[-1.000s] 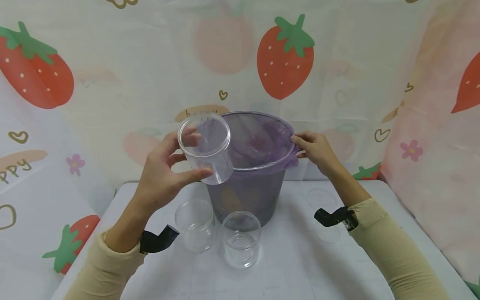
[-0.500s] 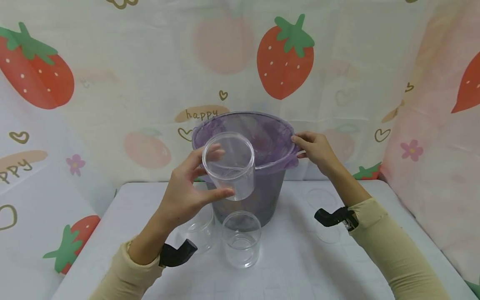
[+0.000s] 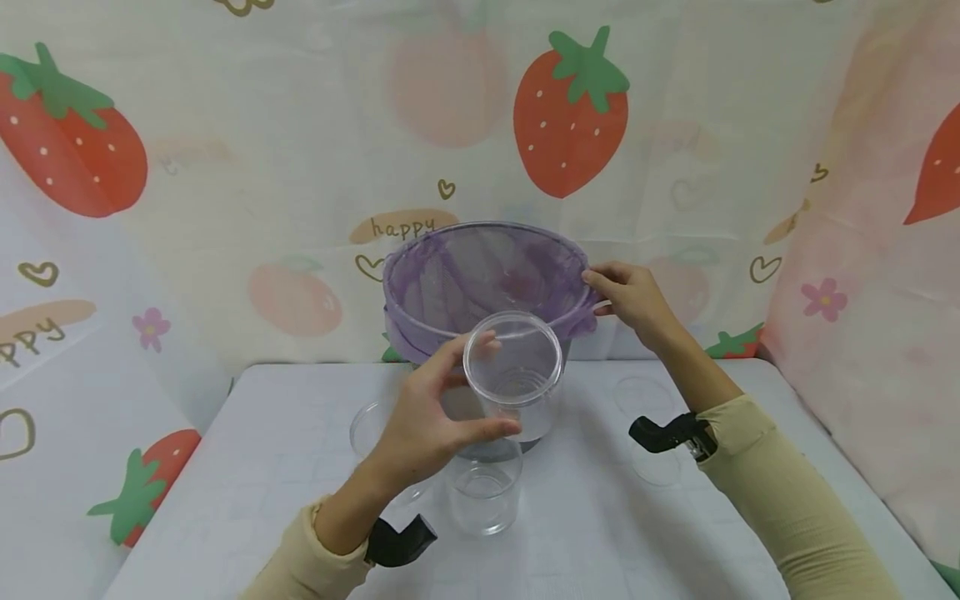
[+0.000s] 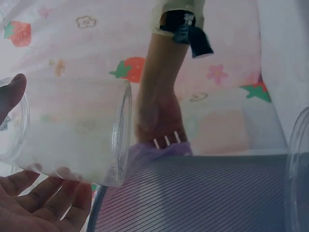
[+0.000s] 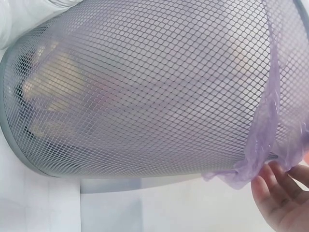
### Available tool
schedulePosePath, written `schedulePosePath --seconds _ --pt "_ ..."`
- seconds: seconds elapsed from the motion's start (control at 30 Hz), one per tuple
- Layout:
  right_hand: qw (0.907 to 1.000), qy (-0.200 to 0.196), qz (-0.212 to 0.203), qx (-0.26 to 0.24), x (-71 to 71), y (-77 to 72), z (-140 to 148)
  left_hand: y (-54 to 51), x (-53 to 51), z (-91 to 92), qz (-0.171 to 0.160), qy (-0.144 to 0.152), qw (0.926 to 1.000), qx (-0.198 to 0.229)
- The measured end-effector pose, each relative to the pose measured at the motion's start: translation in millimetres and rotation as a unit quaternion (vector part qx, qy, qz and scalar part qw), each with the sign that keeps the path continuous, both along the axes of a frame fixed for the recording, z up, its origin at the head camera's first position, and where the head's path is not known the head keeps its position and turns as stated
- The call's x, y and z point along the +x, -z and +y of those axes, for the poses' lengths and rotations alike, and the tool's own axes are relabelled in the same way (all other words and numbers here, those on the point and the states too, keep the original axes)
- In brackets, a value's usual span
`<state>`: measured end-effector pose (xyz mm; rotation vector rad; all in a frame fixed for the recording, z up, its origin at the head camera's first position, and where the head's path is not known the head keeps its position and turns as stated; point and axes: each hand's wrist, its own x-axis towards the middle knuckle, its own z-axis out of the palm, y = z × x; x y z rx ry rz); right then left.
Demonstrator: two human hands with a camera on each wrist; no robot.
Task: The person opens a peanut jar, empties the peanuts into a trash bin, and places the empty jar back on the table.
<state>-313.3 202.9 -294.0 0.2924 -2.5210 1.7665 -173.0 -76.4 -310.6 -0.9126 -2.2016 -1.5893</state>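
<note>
In the head view my left hand (image 3: 423, 421) grips a clear plastic jar (image 3: 517, 383) between thumb and fingers. The jar is tilted with its mouth toward the camera, in front of the mesh wastebasket (image 5: 145, 87). A thin purple bag (image 3: 412, 329) lines the basket and folds over its rim. My right hand (image 3: 637, 304) pinches the bag at the rim's right side; the right wrist view shows its fingertips on the gathered film. Two more clear jars stand on the table: one (image 3: 486, 504) at the front, another (image 3: 366, 427) partly hidden behind my left hand.
Two faint clear round discs, like lids (image 3: 643, 398), lie on the white-covered table (image 3: 292, 458) near my right forearm. Through the mesh, yellowish contents (image 5: 58, 82) show at the basket's bottom. A strawberry-print curtain (image 3: 300, 125) hangs right behind the basket.
My left hand has carried the jar right and downward, from the basket's left rim to in front of the basket. My right hand stays at the rim.
</note>
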Motion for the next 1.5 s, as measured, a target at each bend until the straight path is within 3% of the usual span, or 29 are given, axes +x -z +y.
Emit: schedulePosePath --seconds 0.27,0.6,0.73,0.93,1.2,1.37,1.5 --pt "1.0 -0.002 -0.002 -0.006 1.0 -1.6 0.5 25.4 0.8 19.9 -0.05 0.002 0.9986 0.02" --pt "1.0 -0.002 -0.003 -0.004 0.0 -0.3 0.2 56.8 1.1 46.9 -0.096 -0.052 0.9938 0.022" --pt "1.0 -0.003 -0.003 -0.006 -0.1 0.3 0.2 65.2 1.9 56.8 -0.11 -0.064 0.9917 0.016" --pt "1.0 -0.004 -0.003 -0.008 1.2 -1.4 -0.1 76.2 1.1 67.1 -0.124 -0.054 0.9906 0.023" --pt "1.0 -0.005 -0.001 -0.005 1.0 -1.4 -0.4 88.6 4.0 78.8 -0.154 -0.073 0.9851 0.019" --pt "1.0 -0.002 -0.003 0.001 0.6 0.5 0.5 98.7 8.5 87.9 -0.155 -0.069 0.9852 0.026" --pt "1.0 -0.001 -0.002 0.001 0.2 0.2 0.7 106.5 8.9 92.0 -0.135 -0.08 0.9875 0.022"
